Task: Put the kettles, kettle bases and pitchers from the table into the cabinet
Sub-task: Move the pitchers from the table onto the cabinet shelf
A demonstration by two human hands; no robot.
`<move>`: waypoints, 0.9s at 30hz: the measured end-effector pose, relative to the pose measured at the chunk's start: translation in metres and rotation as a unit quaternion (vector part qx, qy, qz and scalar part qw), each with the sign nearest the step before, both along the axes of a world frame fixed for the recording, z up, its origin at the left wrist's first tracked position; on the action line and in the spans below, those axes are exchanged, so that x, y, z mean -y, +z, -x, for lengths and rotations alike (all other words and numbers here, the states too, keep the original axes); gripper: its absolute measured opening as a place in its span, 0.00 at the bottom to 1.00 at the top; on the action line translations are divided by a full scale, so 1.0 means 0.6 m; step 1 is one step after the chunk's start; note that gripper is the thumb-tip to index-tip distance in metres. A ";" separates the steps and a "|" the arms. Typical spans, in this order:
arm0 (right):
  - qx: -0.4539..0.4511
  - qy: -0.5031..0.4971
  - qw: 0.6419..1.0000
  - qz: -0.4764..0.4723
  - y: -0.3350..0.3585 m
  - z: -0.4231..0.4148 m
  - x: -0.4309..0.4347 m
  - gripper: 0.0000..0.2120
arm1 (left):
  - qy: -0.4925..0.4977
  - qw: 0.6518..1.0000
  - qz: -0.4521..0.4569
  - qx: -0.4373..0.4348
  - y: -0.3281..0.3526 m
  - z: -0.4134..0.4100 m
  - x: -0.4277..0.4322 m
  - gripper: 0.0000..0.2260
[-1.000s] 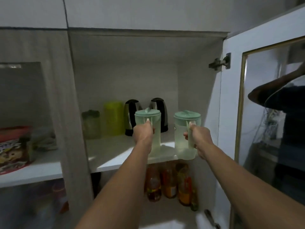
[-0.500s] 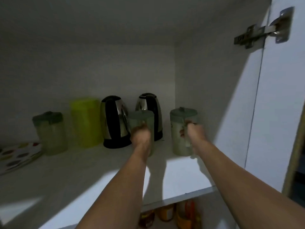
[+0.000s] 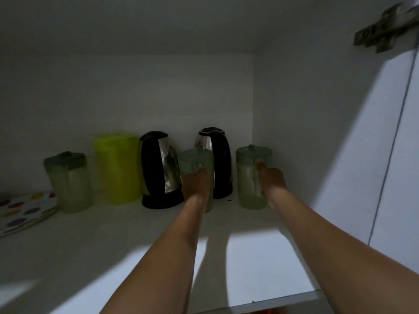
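Note:
Both my arms reach deep into the cabinet over its white shelf (image 3: 249,257). My left hand (image 3: 197,182) grips the handle of a pale green lidded pitcher (image 3: 196,160), which stands between two black-and-steel kettles. My right hand (image 3: 271,177) grips the handle of a second green pitcher (image 3: 246,175) near the right wall; it rests on the shelf. The left kettle (image 3: 159,168) and the right kettle (image 3: 215,155) stand on black bases against the back wall. A third green pitcher (image 3: 68,180) and a bright yellow-green pitcher (image 3: 118,166) stand further left.
A plate with coloured dots (image 3: 25,211) lies at the shelf's left edge. The cabinet's right wall (image 3: 306,132) is close to the right pitcher. A metal hinge (image 3: 383,32) and the open door (image 3: 408,155) are at the upper right.
Both hands carried the two green pitchers from in front of the shelf edge deep into the cabinet, up to the kettles. My view has moved in close.

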State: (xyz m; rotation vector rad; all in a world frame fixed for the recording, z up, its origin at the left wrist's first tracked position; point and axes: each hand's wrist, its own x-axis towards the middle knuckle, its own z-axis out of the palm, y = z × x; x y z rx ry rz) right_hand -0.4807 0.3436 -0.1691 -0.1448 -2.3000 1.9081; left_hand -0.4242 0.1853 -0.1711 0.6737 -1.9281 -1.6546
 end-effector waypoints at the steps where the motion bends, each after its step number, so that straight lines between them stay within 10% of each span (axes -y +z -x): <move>1: 0.005 -0.005 1.000 -0.016 0.002 -0.006 -0.004 0.29 | -0.004 1.000 -0.001 0.008 0.003 -0.008 -0.001 0.25; 27: -0.180 0.088 0.954 -0.222 0.027 -0.615 0.058 0.24 | 0.076 0.939 0.334 0.032 0.054 -0.633 -0.009 0.18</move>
